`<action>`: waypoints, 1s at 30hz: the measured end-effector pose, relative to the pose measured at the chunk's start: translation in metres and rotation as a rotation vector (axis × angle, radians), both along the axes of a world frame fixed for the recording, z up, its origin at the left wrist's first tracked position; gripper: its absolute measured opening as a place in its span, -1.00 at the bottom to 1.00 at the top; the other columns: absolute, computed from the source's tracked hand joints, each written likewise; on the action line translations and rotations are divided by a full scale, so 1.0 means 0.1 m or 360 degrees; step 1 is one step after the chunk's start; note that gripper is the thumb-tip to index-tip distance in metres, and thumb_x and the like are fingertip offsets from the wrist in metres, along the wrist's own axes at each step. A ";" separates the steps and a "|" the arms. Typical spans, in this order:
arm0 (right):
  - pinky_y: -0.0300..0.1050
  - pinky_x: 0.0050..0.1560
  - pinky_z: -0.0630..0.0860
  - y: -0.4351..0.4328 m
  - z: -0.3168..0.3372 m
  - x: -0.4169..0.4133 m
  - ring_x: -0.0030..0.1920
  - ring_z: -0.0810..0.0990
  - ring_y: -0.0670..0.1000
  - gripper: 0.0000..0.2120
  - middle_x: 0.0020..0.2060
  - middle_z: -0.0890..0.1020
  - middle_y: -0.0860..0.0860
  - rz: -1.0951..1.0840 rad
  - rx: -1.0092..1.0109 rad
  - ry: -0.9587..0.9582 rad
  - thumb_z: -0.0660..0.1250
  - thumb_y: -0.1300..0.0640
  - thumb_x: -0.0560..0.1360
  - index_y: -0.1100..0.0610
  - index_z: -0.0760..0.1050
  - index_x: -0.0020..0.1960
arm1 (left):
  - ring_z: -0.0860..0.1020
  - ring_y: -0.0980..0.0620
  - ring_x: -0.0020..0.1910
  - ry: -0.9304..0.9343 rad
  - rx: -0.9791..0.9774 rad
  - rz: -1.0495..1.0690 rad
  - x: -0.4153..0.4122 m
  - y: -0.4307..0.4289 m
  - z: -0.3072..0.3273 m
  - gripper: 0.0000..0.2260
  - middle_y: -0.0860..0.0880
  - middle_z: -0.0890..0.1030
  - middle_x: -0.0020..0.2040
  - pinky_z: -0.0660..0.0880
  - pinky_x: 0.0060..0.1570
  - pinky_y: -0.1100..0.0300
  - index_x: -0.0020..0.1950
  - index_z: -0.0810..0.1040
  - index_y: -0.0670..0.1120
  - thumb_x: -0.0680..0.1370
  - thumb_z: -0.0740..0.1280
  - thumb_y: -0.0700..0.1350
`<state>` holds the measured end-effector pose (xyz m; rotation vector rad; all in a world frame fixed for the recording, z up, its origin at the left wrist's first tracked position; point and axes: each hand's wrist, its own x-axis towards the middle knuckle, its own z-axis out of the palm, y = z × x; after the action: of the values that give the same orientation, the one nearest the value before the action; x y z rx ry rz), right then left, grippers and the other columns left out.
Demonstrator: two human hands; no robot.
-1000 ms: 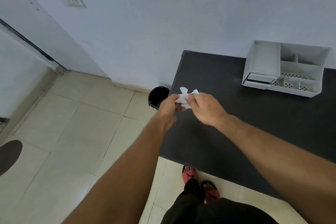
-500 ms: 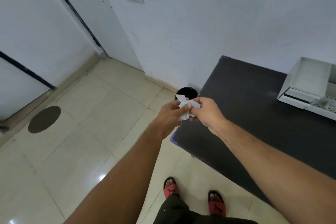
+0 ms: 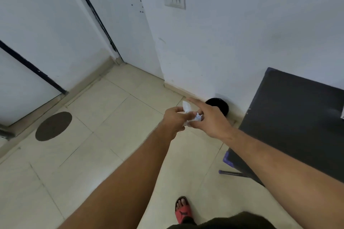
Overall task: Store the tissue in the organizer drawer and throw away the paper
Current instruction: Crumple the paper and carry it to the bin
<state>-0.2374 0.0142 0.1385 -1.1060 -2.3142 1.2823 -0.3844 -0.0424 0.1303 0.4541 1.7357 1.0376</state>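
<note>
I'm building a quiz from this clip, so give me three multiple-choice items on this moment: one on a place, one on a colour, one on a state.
1. Where does the black bin stand?
A. on the table
B. on the floor by the wall, left of the table
C. beside the door

2. What colour is the sandal in view?
A. red
B. green
C. white

3. How is the crumpled paper held?
A. it lies on the floor
B. it rests on the table
C. pinched between both hands in the air

Answers:
1 B: the bin sits at the foot of the wall, next to the dark table.
2 A: its strap is red.
3 C: the left hand and right hand both have a grip on it above the floor tiles.
</note>
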 end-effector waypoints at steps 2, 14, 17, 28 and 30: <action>-0.33 -0.07 0.44 -0.03 -0.04 -0.19 -0.11 0.58 -0.19 -0.36 -0.08 0.64 -0.17 0.0060 0.0095 -0.0089 0.56 0.00 0.44 -0.13 0.44 0.47 | 0.65 -0.02 -0.08 0.0057 -0.0052 -0.0149 -0.22 -0.03 0.00 -0.53 -0.12 0.69 0.04 0.52 -0.20 0.14 0.22 0.55 -0.09 0.38 0.62 -0.05; -0.49 -0.41 0.42 0.39 -0.37 -0.62 -0.42 0.63 -0.23 -0.79 -0.09 0.71 0.04 -0.0843 -0.0505 0.0067 0.49 0.16 0.52 0.17 0.67 0.14 | 0.71 0.02 -0.04 -0.0481 0.0060 -0.0360 -0.90 0.32 -0.23 -0.86 -0.09 0.73 0.04 0.46 0.01 0.17 0.14 0.62 -0.13 0.59 0.40 -0.23; -0.46 -0.31 0.50 0.55 -0.40 -0.69 -0.31 0.69 -0.22 -0.78 -0.04 0.72 0.04 -0.0836 -0.0814 0.0256 0.52 0.18 0.50 0.20 0.67 0.12 | 0.68 0.07 -0.10 -0.0430 0.0030 -0.0370 -0.92 0.53 -0.27 -0.82 -0.05 0.72 -0.01 0.44 0.02 0.11 0.14 0.62 -0.14 0.56 0.45 -0.15; -0.04 0.23 0.59 1.66 -0.83 -0.94 0.19 0.66 0.03 -0.25 0.24 0.62 0.01 -0.0472 -0.0938 0.0222 0.54 0.19 0.42 -0.03 0.33 0.54 | 0.68 0.03 -0.18 0.0069 -0.0234 -0.0395 -1.13 1.90 -0.41 -0.65 -0.08 0.71 0.01 0.53 -0.20 0.15 0.20 0.57 0.01 0.46 0.56 -0.09; -0.26 0.13 0.51 1.88 -0.89 -0.93 0.16 0.60 -0.07 -0.45 0.18 0.64 -0.07 -0.0357 -0.0529 -0.0069 0.52 0.15 0.47 0.03 0.49 0.43 | 0.67 0.06 -0.24 0.0104 -0.0275 -0.0480 -1.07 2.14 -0.47 -0.71 -0.09 0.71 -0.02 0.51 -0.34 0.24 0.16 0.59 -0.08 0.48 0.55 -0.10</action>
<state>-0.3307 0.2025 0.0491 -1.4622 -1.9788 1.6010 -0.4911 0.1719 0.0833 0.6223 1.7330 0.6592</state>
